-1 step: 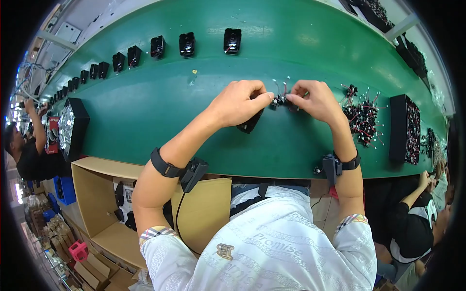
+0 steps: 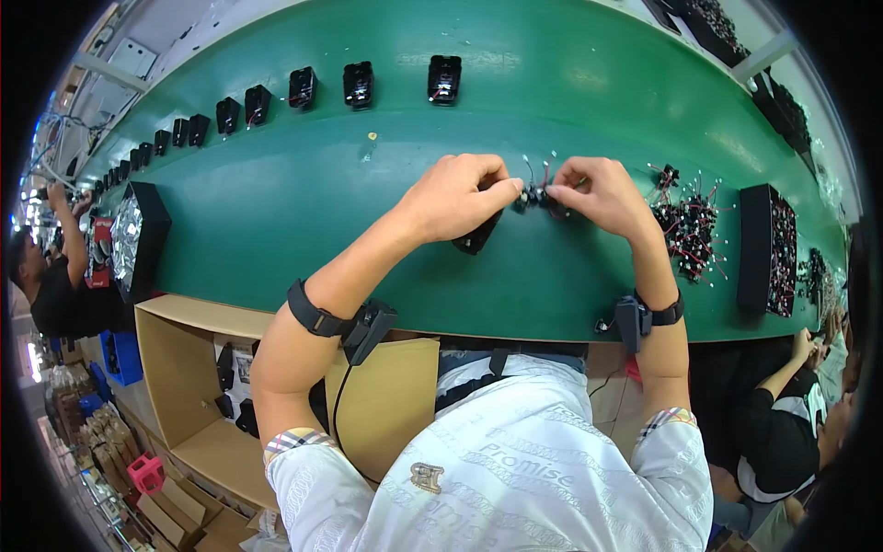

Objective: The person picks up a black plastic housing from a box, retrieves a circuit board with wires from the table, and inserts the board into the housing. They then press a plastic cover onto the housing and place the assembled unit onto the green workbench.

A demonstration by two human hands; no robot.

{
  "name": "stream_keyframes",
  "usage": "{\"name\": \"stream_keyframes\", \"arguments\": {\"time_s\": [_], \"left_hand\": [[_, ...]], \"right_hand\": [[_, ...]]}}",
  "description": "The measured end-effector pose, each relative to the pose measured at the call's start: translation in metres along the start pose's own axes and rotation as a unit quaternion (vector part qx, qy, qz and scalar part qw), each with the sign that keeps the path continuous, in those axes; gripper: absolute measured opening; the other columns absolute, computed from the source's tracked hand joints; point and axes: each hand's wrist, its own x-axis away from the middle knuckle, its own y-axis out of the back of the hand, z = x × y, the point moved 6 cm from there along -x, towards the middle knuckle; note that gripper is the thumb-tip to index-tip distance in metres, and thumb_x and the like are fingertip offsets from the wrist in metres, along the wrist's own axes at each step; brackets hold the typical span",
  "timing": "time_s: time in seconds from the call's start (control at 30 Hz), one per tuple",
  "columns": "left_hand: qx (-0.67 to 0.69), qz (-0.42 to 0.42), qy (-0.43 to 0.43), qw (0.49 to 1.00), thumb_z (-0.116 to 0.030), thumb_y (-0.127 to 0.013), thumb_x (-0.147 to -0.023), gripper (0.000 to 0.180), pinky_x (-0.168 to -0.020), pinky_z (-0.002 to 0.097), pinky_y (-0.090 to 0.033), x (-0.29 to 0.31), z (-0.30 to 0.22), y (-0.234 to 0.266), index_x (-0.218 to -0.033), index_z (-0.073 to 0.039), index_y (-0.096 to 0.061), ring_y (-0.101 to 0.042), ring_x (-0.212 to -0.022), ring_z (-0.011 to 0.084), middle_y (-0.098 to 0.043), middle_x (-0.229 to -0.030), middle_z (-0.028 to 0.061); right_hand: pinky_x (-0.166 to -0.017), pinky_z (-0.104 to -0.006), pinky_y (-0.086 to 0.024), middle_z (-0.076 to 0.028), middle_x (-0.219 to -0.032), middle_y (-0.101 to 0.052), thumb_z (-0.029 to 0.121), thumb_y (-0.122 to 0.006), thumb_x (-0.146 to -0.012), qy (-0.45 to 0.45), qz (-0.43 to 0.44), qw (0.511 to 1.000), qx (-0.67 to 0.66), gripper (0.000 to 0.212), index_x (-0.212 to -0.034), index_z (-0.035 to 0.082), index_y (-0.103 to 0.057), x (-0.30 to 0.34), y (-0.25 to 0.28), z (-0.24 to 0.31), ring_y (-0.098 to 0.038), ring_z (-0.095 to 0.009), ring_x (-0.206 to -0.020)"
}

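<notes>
Over the green table, my left hand [image 2: 451, 198] is closed around a black plastic housing [image 2: 476, 239], mostly hidden beneath the palm and fingers. Its thumb and forefinger meet beside a small cluster of black wired parts [image 2: 533, 196], from which thin wires with white ends stick up. From the other side, my right hand [image 2: 602, 193] pinches the cluster between thumb and forefinger, the other fingers curled. Exactly how the parts join is too small to tell. Just right of that hand lies a loose pile of similar wired parts [image 2: 690, 230] with red and black leads.
A row of black housings [image 2: 444, 80] runs along the table [image 2: 322, 239] toward the far left. At right stands a black box [image 2: 756, 248] of wired parts; at left, a foil-lined box [image 2: 147, 239]. An open cardboard box [image 2: 207, 316] sits below the front edge. People work at both sides.
The picture has shifted very slightly. Both hands keep nearly the same pose at the wired parts, and nothing has been let go.
</notes>
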Motion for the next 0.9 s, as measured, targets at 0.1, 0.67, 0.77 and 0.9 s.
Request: {"name": "stream_keyframes", "arguments": {"time_s": [0.1, 0.67, 0.77, 0.9], "left_hand": [[0.004, -0.008, -0.028, 1.000, -0.041, -0.061, -0.093, 0.045, -0.067, 0.0370, -0.049, 0.000, -0.007, -0.003, -0.083, 0.003, -0.067, -0.062, -0.068, 0.0238, -0.067, -0.073, 0.0135], [0.250, -0.130, -0.119, 0.952, -0.031, -0.043, -0.106, 0.043, -0.068, 0.0313, -0.046, 0.005, -0.018, 0.009, -0.083, 0.001, -0.061, -0.053, -0.071, 0.0122, -0.059, -0.072, 0.0041], [0.306, -0.143, -0.159, 0.928, -0.032, -0.042, -0.106, 0.044, -0.066, 0.0309, -0.045, 0.011, -0.029, 0.015, -0.084, 0.001, -0.060, -0.052, -0.070, 0.0117, -0.058, -0.072, 0.0044], [0.276, -0.180, -0.201, 0.922, -0.032, -0.041, -0.107, 0.044, -0.064, 0.0300, -0.043, 0.017, -0.031, 0.020, -0.084, 0.001, -0.060, -0.051, -0.070, 0.0109, -0.057, -0.072, 0.0044]], "right_hand": [[-0.074, -0.0281, -0.054, -0.005, -0.089, -0.073, 0.014, -0.075, -0.090, 0.031, 0.055, 0.973, -0.221, 0.020, -0.102, -0.001, -0.071, 0.007, -0.001, -0.012, -0.068, -0.013, -0.078], [-0.083, -0.0335, -0.058, -0.014, -0.095, -0.069, -0.015, -0.075, -0.081, 0.285, -0.196, 0.888, -0.304, 0.037, -0.104, 0.003, -0.051, 0.053, 0.011, 0.090, -0.068, -0.020, -0.092], [-0.078, -0.0355, -0.059, -0.015, -0.090, -0.070, -0.017, -0.076, -0.078, 0.362, -0.208, 0.882, -0.217, 0.045, -0.104, 0.005, -0.046, 0.059, 0.010, 0.108, -0.070, -0.022, -0.088], [-0.075, -0.0322, -0.058, -0.013, -0.092, -0.072, -0.014, -0.076, -0.080, 0.362, -0.206, 0.883, -0.219, 0.052, -0.121, 0.002, -0.048, 0.056, 0.017, 0.126, -0.070, -0.021, -0.087]]}}
